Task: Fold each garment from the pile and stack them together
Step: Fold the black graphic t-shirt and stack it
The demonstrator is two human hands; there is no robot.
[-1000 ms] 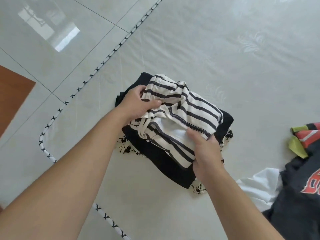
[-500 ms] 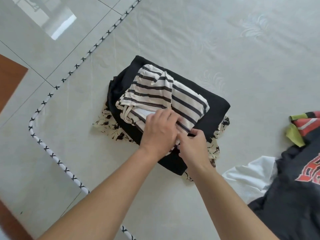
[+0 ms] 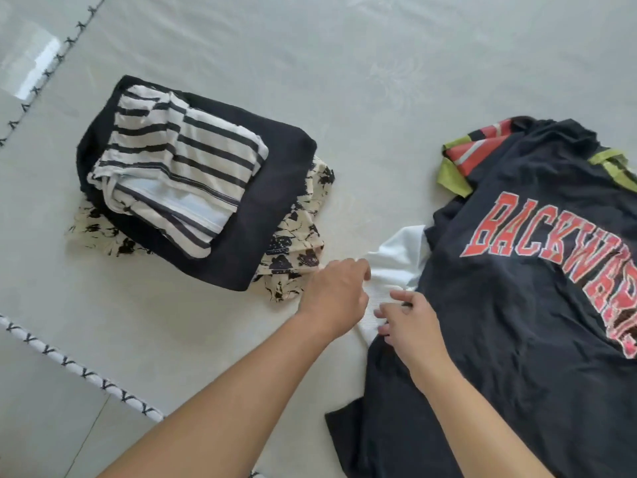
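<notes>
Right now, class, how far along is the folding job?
Done: a striped top lies folded on a black garment and a patterned one. In hand: the left hand and right hand are on a white garment. Left: the black T-shirt and a red-and-green garment, both unfolded.

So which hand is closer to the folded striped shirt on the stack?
Left. The left hand is just off the stack's near corner, below and right of the striped shirt. The right hand is farther right, at the white garment.
</notes>
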